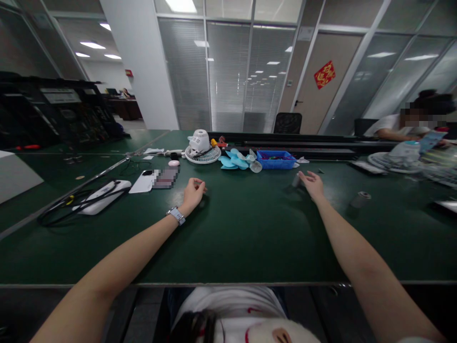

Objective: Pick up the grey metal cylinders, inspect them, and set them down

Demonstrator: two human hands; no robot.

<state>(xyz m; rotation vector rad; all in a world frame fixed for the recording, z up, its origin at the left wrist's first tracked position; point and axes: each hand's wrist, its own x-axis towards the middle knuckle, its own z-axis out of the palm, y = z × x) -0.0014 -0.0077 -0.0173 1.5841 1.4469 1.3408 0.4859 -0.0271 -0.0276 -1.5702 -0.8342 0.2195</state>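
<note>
Over the green table, my right hand (312, 186) has its thumb and fingertips at a small grey cylinder (296, 180), which it appears to grip by the side; motion smears it a little. A similar metal-topped grey cylinder (360, 199) stands to the right of my forearm. My left hand (193, 193), with a watch (175, 215) at its wrist, is closed low over the table, fingers curled inward; whatever they may hold is hidden. Near it lie a pink rounded object (173, 163) and a white phone (143, 181).
Further back are a white fan part (200, 146), light-blue fan blades (236, 159) and a blue bin (275, 160) with small items. A white device (103, 196) with black cable lies left. At far right, a person (410, 124) sits behind more fan parts (403, 155).
</note>
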